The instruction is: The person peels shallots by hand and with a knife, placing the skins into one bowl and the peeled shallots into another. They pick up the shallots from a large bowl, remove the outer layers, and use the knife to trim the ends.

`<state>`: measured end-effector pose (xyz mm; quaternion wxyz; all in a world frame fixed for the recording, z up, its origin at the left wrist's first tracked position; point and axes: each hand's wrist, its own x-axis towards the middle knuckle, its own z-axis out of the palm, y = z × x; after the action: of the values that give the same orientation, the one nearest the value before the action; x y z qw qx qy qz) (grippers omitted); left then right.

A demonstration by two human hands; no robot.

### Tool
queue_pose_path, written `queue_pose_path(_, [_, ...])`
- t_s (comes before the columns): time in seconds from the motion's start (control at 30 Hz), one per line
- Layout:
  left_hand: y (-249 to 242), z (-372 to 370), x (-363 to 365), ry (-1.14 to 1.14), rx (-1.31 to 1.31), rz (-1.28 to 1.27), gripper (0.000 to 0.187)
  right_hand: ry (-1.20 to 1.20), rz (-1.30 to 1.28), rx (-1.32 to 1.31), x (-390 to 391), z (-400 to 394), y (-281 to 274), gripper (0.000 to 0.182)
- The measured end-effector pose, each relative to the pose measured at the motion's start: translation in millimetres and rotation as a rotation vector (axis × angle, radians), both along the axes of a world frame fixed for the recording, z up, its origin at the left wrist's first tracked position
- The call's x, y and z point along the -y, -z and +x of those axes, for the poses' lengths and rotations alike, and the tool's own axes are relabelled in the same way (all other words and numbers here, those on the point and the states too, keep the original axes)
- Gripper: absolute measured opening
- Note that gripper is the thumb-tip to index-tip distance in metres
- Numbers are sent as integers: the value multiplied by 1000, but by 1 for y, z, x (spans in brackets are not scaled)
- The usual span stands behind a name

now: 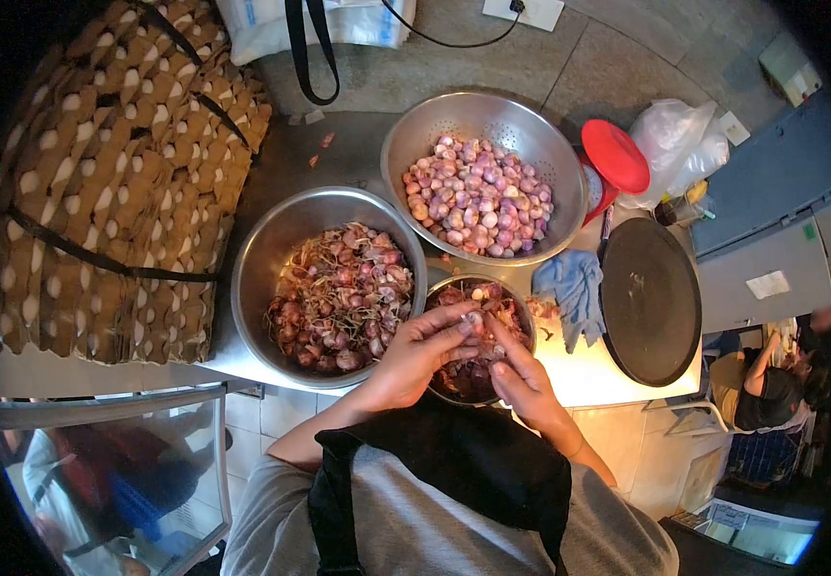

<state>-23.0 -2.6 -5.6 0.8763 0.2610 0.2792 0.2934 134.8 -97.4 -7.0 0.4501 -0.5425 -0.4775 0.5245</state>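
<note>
Over a small metal bowl (531,331) of dark reddish skins, my left hand (420,350) pinches a pale pink shallot (474,323) between thumb and fingers. My right hand (529,381) meets it from the other side, its index fingertip at the shallot. The fingers of that hand are curled, and what lies inside them is hidden. To the left stands a metal bowl (250,288) of unpeeled shallots with dry roots. Behind the small bowl, a steel colander (559,173) holds many peeled, pink-purple shallots.
Stacked egg trays (118,192), tied with black straps, stand at the left. Right of the bowls lie a blue cloth (571,288) and a dark round tray (652,302). Behind them are a red lid (615,156) and plastic bags (675,144). Another person (766,394) is at the far right.
</note>
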Motion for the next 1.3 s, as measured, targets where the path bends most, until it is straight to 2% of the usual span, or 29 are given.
queue_pose_path(0.07, [2,0,1,-11,10,80,30,-3,148,104,-3,-5,9,43])
queue_pose_path(0.13, [1,-2,1,-5,8,76,30,23,159,-8,-5,-6,11,42])
queue_pose_path(0.2, [0,-2,1,2,35,63,30,62,42,-294,-2,-4,11,40])
queue_pose_path(0.33, [-4,-3,-2,12,100,35,29,141,-22,-251,-5,3,8,41])
queue_pose_path(0.43, [-3,-2,-2,8,74,44,28,91,54,-268,-2,2,0,42])
queue_pose_path(0.53, [3,0,1,-10,93,60,28,12,5,-256,2,-7,-7,43])
queue_pose_path(0.87, [-2,-2,-4,-6,166,-47,29,153,-9,-263,-4,3,10,45])
queue_pose_path(0.97, [0,-3,-1,-10,116,42,29,94,-35,-263,1,9,11,42])
queue_pose_path(1.07, [0,-2,0,-9,74,66,28,25,-38,-169,5,8,1,42])
queue_pose_path(1.13, [1,-2,2,-4,73,68,26,-15,60,44,2,4,-7,43])
queue_pose_path(1.3, [3,-3,2,7,82,65,23,-54,215,260,-5,1,-12,42])
